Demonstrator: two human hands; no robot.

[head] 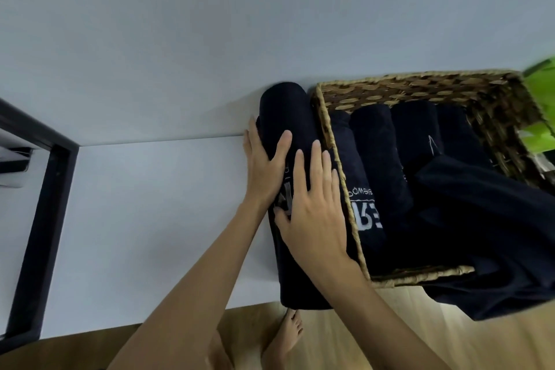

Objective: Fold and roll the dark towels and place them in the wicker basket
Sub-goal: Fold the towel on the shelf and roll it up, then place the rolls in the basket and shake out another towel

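A rolled dark towel (pixel 288 117) lies on the white table (pixel 144 213), its length running from the table's far edge at the wall to the near edge, where its end slightly overhangs the wooden floor (pixel 390 324). The roll lies just beside the left wall of the wicker basket (pixel 339 165) and appears to touch it. The left hand (pixel 264 165) rests on the roll's left side, palm against the fabric, fingers extended and wrapped lightly over the curve; the thumb side lies toward the top of the roll. The right hand (pixel 315 207) rests flat on top of the roll nearer the basket, fingers straight and slightly spread, thumb tucked toward the left hand. The two hands lie close together, nearly touching, both pressing the same roll; neither pinches it. Inside the basket, rolled dark towels (pixel 378 159) lie side by side, parallel to the outer roll, one showing white printed lettering (pixel 365 210). An unfolded dark towel (pixel 486 234) drapes over the basket's near right corner and hangs past the table's near edge. The basket stands at the right part of the table against the wall. A black frame (pixel 39 219) stands at the table's left edge. Green foliage (pixel 540 75) shows beyond the basket's far right corner. A bare foot (pixel 288 336) stands on the floor.
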